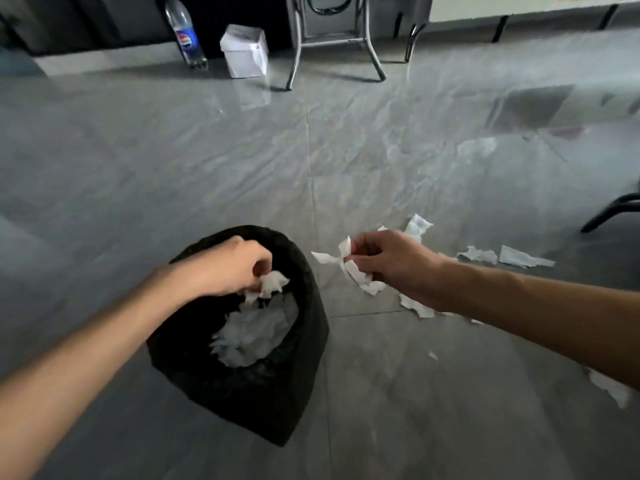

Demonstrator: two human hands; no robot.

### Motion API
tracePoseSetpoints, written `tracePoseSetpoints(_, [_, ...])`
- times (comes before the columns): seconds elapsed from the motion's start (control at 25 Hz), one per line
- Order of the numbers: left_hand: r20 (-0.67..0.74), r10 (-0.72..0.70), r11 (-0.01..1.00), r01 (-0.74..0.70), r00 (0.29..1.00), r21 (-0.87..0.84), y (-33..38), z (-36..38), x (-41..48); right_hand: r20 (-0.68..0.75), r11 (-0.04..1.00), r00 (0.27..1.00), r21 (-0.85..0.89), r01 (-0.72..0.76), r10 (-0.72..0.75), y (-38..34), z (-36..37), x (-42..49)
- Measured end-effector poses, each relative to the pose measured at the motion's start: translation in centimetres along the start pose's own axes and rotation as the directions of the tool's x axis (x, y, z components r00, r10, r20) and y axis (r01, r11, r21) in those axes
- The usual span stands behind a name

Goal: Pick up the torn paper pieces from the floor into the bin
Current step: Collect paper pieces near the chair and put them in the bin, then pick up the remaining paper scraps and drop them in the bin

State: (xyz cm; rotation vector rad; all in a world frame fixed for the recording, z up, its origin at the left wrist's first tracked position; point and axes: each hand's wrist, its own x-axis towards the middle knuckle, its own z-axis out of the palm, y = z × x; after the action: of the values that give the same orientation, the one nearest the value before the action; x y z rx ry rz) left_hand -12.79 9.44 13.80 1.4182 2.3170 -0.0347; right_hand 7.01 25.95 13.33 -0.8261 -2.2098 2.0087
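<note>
The left hand [230, 266] is curled over the mouth of the bin [304, 271], its fingertips pinching a crumpled wad of paper [272, 284] just above the heap of white scraps [256, 332] already inside. The right hand [388, 263] hangs beside the bin, above the floor, thumb and fingers pressed together on a loose bunch of torn strips [349, 268] that stick out on both sides of the pinch.

That right-hand bunch looks like the weak spot: the strips are held only at one narrow point, and any that are merely trapped between others (not under a fingertip) could slip free on the way across and land back on the floor [207, 161]. The bin looks soft-sided, lined with a dark bag and leaning; a knock from either wrist could tip it or fold the rim inward, and light paper dropped from too high may drift past the opening.

Much remains outside: pieces lie under and behind the right forearm, two longer shreds [505, 256] sit farther right, and another scrap [609, 388] lies near the right edge. Small flecks by the bin are easy to miss on the pale, glossy tiles.
</note>
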Motion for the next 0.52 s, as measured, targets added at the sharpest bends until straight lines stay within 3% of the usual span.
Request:
tracePoseSetpoints(0.12, [0.198, -0.128, 0.990, 0.112, 0.972, 0.087, -3.6, 3.6, -1.3, 0.071, 0.999, 0.997, 0.028, -0.016, 0.014, -1.8, 3.6, 1.4])
tracePoseSetpoints(0.2, [0.223, -0.186, 0.982, 0.175, 0.957, 0.066, -4.8, 4.9, -1.9, 0.148, 0.998, 0.988, 0.040, -0.052, 0.046, -2.1, 6.0, 2.1])
tracePoseSetpoints(0.4, [-0.118, -0.295, 0.949, 0.277, 0.948, -0.147, -4.5, 4.5, -3.2, 0.173, 0.989, 0.976, 0.036, -0.144, 0.136, -1.5, 9.5, 4.2])
tracePoseSetpoints(0.52, [-0.209, -0.366, 0.912, 0.305, 0.907, -0.274, -2.5, 3.5, -3.6, 0.209, 0.977, 0.961, 0.068, -0.201, 0.183, -1.0, 9.4, 5.7])
